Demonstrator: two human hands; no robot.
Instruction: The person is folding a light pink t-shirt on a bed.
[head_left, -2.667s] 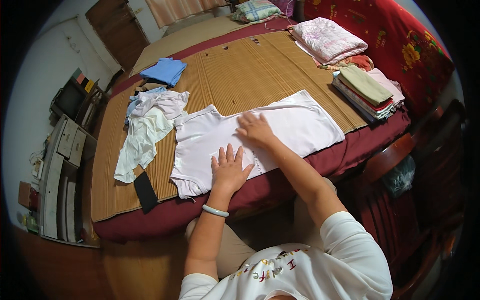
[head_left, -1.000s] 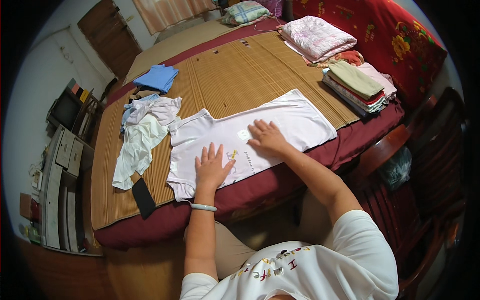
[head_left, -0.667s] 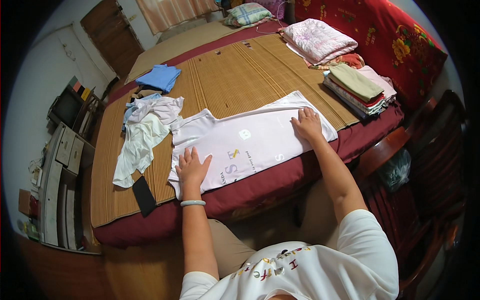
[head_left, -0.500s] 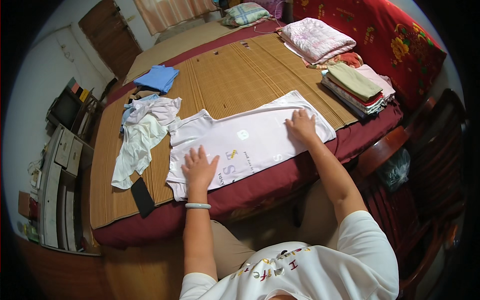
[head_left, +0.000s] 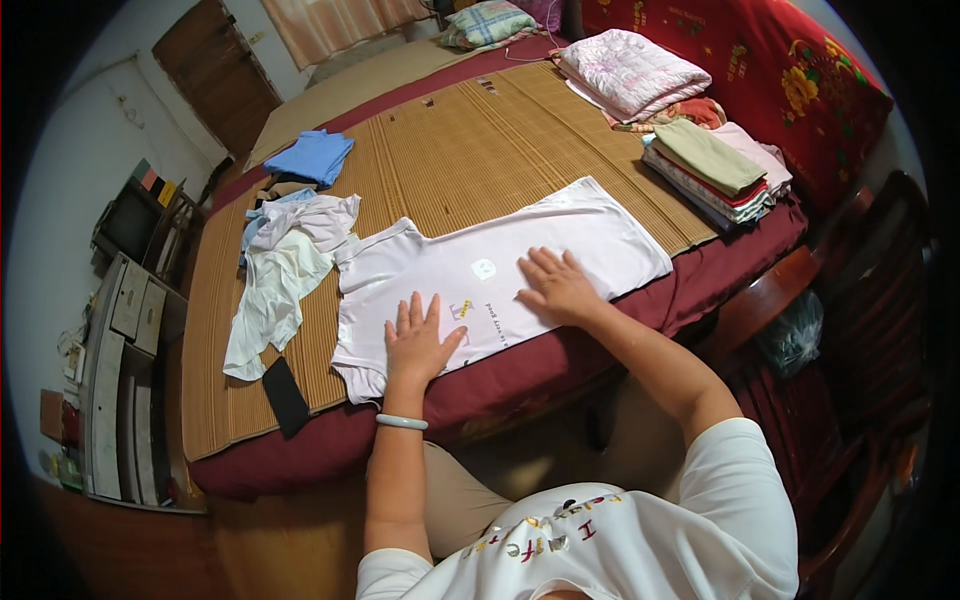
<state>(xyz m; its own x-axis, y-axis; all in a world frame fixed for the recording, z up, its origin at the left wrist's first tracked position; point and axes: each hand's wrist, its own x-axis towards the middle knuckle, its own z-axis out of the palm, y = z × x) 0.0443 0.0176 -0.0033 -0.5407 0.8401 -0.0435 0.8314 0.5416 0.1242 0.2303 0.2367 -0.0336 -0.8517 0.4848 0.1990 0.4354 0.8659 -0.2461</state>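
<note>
A pale pink T-shirt [head_left: 455,235] with printed lettering and a small white patch lies spread sideways along the near edge of the bed, its collar and sleeve end to the left. My left hand [head_left: 418,345] rests flat on its chest area, fingers apart, a pale bangle round the wrist. On the middle of the shirt, towards the hem, my right hand [head_left: 558,285] lies flat with spread fingers. Neither hand grips the cloth. Left of the shirt lies a crumpled heap with a white garment [head_left: 275,295] in front, close to the sleeve.
A bamboo mat [head_left: 420,150] covers the bed. A dark flat phone-like object [head_left: 286,398] lies at its near left edge. Folded blue cloth [head_left: 312,158] sits farther back. At right are a stack of folded clothes [head_left: 705,165], a folded quilt [head_left: 635,75] and a wooden chair [head_left: 770,310].
My right hand has slid left from near the hem to the shirt's middle. My left hand has shifted slightly right. The shirt's hem end lies flatter.
</note>
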